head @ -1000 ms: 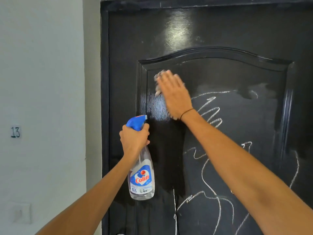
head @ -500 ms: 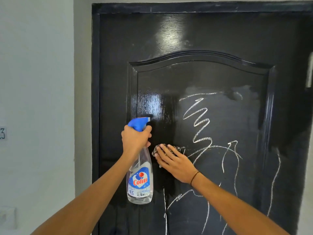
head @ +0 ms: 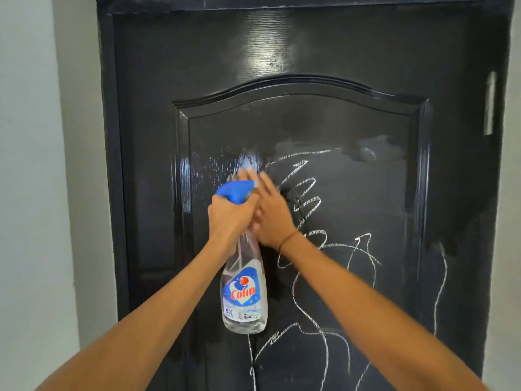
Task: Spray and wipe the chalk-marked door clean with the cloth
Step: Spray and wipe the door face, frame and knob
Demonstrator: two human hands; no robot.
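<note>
A glossy black door [head: 310,52] with a raised arched panel fills the view. White chalk scribbles [head: 307,198] cover the panel's middle and lower right. My left hand [head: 229,218] grips a clear spray bottle [head: 244,294] with a blue trigger head and a "Colin" label, held upright in front of the door. My right hand [head: 272,218] lies flat against the panel just right of the bottle's head, blurred by motion. The cloth under it is almost wholly hidden. Wet spray droplets [head: 214,170] glisten on the panel's upper left.
A pale grey wall [head: 33,165] borders the door frame on the left. A narrow strip of wall and a metal latch [head: 490,103] sit at the door's right edge.
My right hand has swept up the panel from beside the bottle's body to the level of the bottle's head. The view has closed in on the door. My left hand still holds the bottle.
</note>
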